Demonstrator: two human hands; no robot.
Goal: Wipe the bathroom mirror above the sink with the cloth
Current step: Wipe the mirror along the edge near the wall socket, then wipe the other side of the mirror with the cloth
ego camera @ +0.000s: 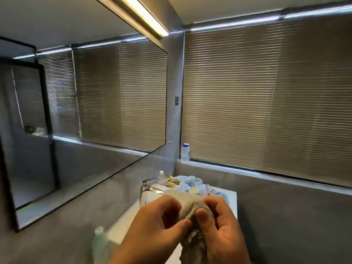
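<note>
- At the bottom centre of the frame we see a crumpled beige cloth point(192, 221), bunched between two hands and hanging down to the lower edge.
- Our left hand point(158, 225) has its fingers curled, with the thumb pinching the cloth's left side.
- Our right hand point(221, 225) also has its fingers curled round the cloth, the thumb pressed against its front.
- Just behind the hands is a white sink point(231, 199), with a chrome tap point(150, 184) at its left.
- Behind the tap, on the far end of the sink top, we see a cluster of small bottles and jars point(190, 183); they are too blurred for us to tell apart.
- A blurred, pale green bottle point(100, 242) stands at the bottom left, near the left wrist.
- The large mirror point(85, 111) fills the left half of the frame, on a grey wall, and reflects window blinds and a dark-framed glass door.
- A lit strip lamp point(144, 16) runs above the mirror at the top centre.
- Closed beige blinds point(266, 92) cover the window across the right half.
- A small white bottle with a blue cap point(185, 153) stands on the window ledge, at the centre right.
</note>
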